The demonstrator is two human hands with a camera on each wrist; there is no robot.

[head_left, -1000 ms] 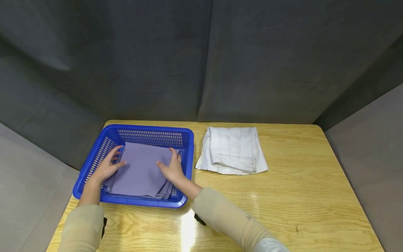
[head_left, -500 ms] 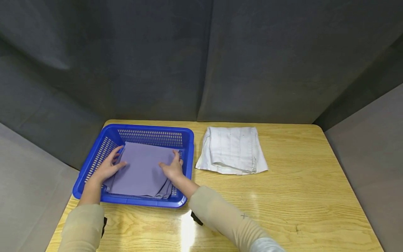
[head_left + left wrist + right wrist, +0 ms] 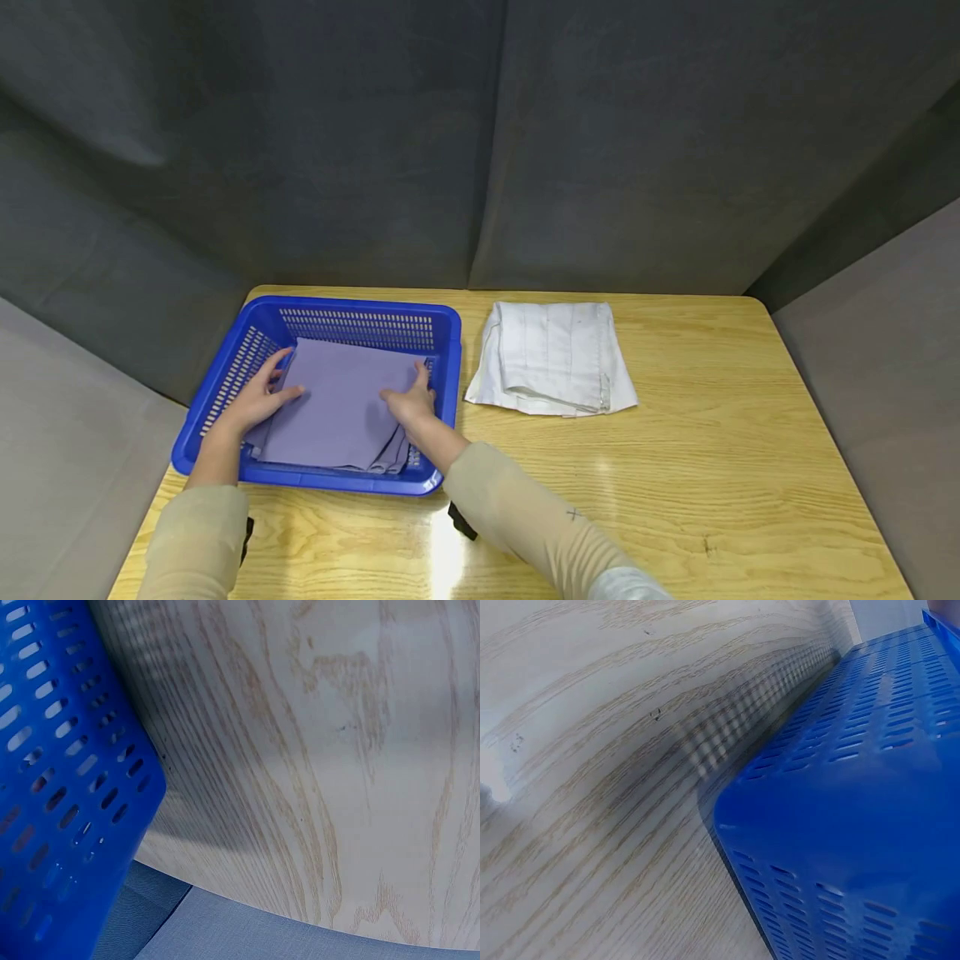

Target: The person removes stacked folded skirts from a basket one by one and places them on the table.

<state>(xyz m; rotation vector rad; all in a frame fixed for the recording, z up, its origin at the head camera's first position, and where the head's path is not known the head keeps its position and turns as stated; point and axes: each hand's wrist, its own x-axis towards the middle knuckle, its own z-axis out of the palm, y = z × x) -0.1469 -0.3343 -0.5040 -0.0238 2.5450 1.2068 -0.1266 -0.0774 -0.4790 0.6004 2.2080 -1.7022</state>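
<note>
In the head view a folded purple cloth point(image 3: 330, 404) lies flat inside a blue plastic basket point(image 3: 352, 306), with several layered edges at its front right corner. My left hand point(image 3: 255, 402) reaches over the basket's front left, fingers spread along the cloth's left edge and thumb over its top. My right hand point(image 3: 412, 404) is at the opposite edge, its thumb pointing inward over the cloth and its fingers extended along the right side. Both wrist views show the basket's slotted outer wall, in the left wrist view point(image 3: 82, 772) and the right wrist view point(image 3: 840, 817); the hands' work is hidden there.
A folded white garment point(image 3: 555, 358) with stitched seams lies on the wooden table point(image 3: 712, 467) right of the basket. Dark curtains point(image 3: 480, 150) hang behind the table, and a grey panel point(image 3: 885, 358) stands along its right side.
My right hand has shifted slightly rightward and nearer to me along the cloth's right edge. My left hand has barely moved, and the cloth and basket stay in place.
</note>
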